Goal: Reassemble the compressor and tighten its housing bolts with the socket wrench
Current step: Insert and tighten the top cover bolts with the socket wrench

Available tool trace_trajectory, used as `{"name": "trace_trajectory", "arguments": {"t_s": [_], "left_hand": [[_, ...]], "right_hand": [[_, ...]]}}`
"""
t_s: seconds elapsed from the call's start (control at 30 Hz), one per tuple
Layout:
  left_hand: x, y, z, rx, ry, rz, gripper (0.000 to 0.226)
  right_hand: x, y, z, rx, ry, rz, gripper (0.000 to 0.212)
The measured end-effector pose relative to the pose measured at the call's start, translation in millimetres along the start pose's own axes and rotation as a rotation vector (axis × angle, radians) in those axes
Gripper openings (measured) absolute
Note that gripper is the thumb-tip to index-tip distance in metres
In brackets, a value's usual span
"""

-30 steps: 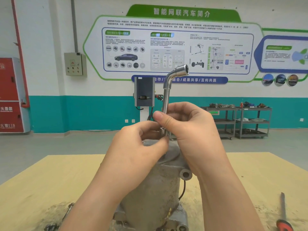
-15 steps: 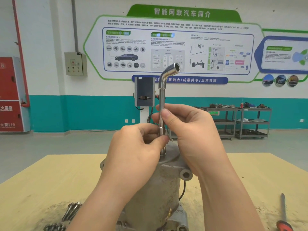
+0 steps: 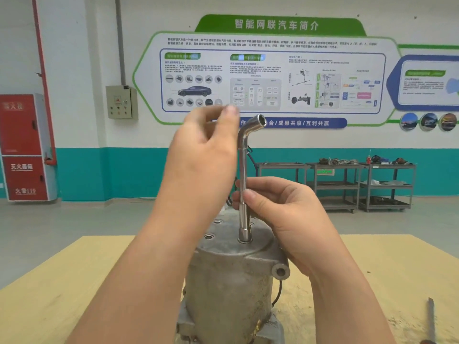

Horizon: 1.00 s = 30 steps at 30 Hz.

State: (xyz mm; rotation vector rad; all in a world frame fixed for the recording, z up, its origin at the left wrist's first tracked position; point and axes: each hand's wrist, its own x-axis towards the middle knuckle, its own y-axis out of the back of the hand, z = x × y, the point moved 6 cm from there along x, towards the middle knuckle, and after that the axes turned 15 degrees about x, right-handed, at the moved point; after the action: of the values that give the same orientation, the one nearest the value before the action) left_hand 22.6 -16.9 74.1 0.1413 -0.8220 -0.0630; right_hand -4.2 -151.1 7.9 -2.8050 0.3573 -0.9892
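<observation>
One right hand (image 3: 280, 214) grips wrench (image 3: 243, 184) (upright).

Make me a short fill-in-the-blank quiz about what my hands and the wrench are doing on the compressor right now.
1. The socket wrench stands upright with its lower socket on the ____ of the compressor.
2. The ____ hand pinches the wrench shaft.
3. The left hand is raised beside the wrench's bent upper end and holds ____.
4. The compressor stands on a ____ table.

Missing words: top; right; nothing; wooden
</observation>
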Motion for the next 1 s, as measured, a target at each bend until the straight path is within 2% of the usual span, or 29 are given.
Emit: {"name": "trace_trajectory", "arguments": {"t_s": [0.03,0.1,0.17,0.27,0.4,0.53,0.57,0.63,0.7,0.77,0.83,0.9,1.0], "left_hand": [[8,-12,13,0.0,-0.004,-0.071,0.029],[18,-35,36,0.142,-0.052,-0.17,0.053],[19,-50,46,0.195,-0.104,-0.152,0.064],[21,-55,45,0.099,-0.131,-0.108,0.075],[30,-53,36,-0.07,-0.12,-0.229,0.06],[35,-32,11,-0.249,-0.081,-0.454,0.044],[35,-23,-5,-0.189,-0.052,-0.47,0.046],[33,-6,-51,0.093,0.015,-0.471,0.049],[13,-1,-105,0.28,0.169,-0.622,0.047],[-16,-6,-142,0.118,0.38,-0.739,0.038],[-29,-11,-149,-0.08,0.482,-0.679,0.03],[-34,-8,-147,-0.139,0.474,-0.585,0.033],[-44,6,-134,0.07,0.37,-0.51,0.033]], "right_hand": [[0,0,0,0.003,-0.008,0.006,0.014],[-1,1,-1,0.016,-0.017,0.025,0.011],[-3,1,-3,0.015,-0.026,0.025,0.009],[-7,-1,-7,-0.051,-0.029,0.012,0.012],[-7,-18,-9,-0.14,-0.024,-0.016,0.022],[-8,-35,-3,-0.1,-0.004,0.057,0.022],[-8,-38,-2,-0.071,-0.008,0.069,0.022],[-8,-41,-2,0.003,0.003,0.078,0.022],[-8,-39,-7,0.092,0.057,0.084,0.022],[-7,-36,-16,0.18,0.131,0.094,0.022],[-7,-32,-22,0.259,0.172,0.115,0.022],[-8,-27,-26,0.293,0.176,0.148,0.021],[-10,-23,-25,0.298,0.132,0.182,0.015]]}}
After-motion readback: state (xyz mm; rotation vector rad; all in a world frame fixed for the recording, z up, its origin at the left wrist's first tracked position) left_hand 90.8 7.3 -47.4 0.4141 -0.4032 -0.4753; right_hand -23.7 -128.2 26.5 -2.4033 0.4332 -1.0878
